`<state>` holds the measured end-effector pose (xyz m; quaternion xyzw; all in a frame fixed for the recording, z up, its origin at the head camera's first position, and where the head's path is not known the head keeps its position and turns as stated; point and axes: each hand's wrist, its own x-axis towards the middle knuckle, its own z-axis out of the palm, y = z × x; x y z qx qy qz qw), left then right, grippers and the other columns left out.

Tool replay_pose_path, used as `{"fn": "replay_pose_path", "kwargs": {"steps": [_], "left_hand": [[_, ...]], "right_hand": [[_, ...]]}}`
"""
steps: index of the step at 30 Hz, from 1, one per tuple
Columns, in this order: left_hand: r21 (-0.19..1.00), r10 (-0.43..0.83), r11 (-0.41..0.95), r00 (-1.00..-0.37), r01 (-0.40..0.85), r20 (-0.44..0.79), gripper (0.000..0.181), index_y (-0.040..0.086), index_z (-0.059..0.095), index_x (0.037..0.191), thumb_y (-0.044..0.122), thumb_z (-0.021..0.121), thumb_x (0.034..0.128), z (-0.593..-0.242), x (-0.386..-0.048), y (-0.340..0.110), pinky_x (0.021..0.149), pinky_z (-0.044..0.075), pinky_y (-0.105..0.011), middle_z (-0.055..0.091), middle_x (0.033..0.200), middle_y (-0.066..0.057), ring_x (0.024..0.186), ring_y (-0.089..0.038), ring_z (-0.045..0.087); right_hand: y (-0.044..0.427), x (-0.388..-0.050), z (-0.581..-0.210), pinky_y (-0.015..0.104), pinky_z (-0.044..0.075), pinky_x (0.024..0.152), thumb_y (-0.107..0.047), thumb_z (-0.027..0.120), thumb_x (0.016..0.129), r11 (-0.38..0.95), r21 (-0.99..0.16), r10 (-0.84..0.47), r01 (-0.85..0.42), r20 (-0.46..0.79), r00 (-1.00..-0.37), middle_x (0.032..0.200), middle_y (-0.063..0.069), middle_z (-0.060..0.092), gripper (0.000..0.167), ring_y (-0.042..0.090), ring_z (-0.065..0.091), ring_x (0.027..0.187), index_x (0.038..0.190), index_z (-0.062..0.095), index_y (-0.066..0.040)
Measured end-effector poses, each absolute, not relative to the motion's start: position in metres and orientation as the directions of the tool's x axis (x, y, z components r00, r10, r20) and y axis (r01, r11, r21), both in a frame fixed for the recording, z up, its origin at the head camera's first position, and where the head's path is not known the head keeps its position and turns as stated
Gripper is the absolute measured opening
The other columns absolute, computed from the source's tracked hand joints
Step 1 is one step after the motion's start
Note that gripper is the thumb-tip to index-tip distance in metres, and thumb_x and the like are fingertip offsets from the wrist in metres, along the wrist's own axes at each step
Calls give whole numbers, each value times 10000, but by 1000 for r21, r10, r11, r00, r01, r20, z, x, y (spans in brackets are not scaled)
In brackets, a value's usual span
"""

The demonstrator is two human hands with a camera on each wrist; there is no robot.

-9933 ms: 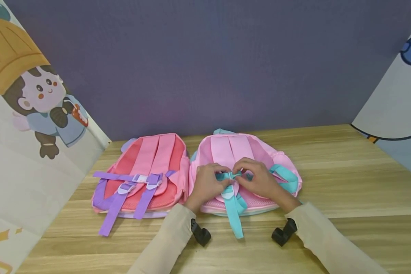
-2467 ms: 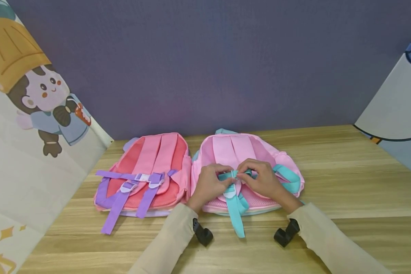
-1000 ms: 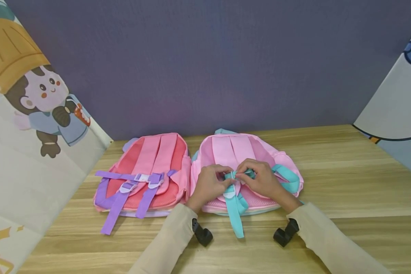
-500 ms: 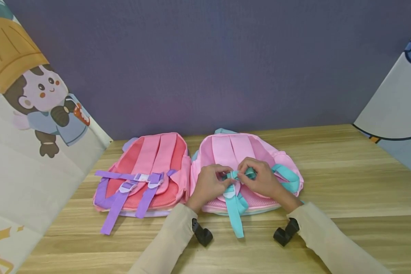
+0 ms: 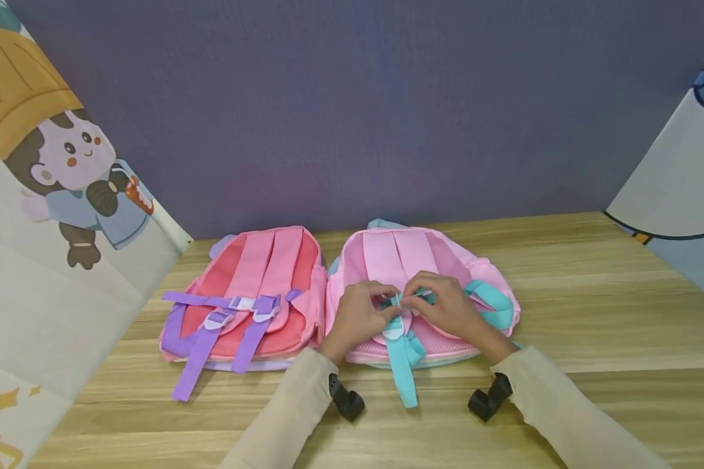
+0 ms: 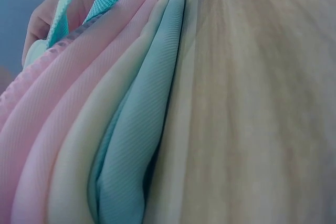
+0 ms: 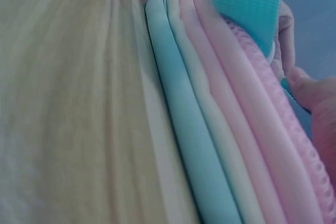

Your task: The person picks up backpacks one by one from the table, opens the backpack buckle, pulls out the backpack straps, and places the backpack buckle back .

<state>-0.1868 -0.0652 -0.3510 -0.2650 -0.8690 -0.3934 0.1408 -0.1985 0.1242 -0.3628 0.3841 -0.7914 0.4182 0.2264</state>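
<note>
Your right hand [image 5: 446,307] has edged left, its pinched teal strap [image 5: 431,298] now apparently at the buckle [image 5: 398,300] your left hand [image 5: 359,315] pinches.

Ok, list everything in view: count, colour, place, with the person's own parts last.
wooden table: 1, light brown, foreground
back panel: 1, dark grey-purple, behind the table
printed side panels: 2, pale, either side
coral backpack: 1, coral, left of centre
purple straps: several, purple, on the coral backpack
buckles: 3 seen, whitish, on that backpack
pink backpack: 1, light pink, beside the coral one
teal straps: several, teal, on the pink backpack
adjuster: 1 seen, white, on the pink backpack
wrist cameras: 2, black, low centre
sleeves: 2, beige, lower edge
left grip: 1, bare, pinching teal straps
right grip: 1, bare, pinching them too
</note>
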Motion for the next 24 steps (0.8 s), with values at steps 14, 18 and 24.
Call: {"fn": "replay_pose_path", "kwargs": {"steps": [14,18,24], "left_hand": [[615,338,553,-826,562,450,207,94,758,925,171,793,736,-351,-186,-65,625,432,-182,708,824,-18,734,-117,579],[617,334,555,-829,558,448,217,82,754,939,163,788,740,-351,-186,-65,628,435,-187,708,829,-29,732,-119,578],[618,334,549,-825,563,455,216,71,752,944,150,782,745,-351,-186,-66,622,437,-184,706,824,-38,722,-128,577]], "right_hand": [[125,-197,-366,261,523,679,50,689,801,417,-447,-364,-791,715,-596,790,-25,624,187,53,595,740,820,570,-94],[125,-198,-367,219,482,650,61,670,813,400,-469,-333,-788,726,-601,779,-22,614,181,16,532,690,823,576,-93],[124,-197,-363,192,450,628,84,675,796,381,-487,-303,-786,737,-604,771,2,633,190,10,511,672,817,594,-86]]}}
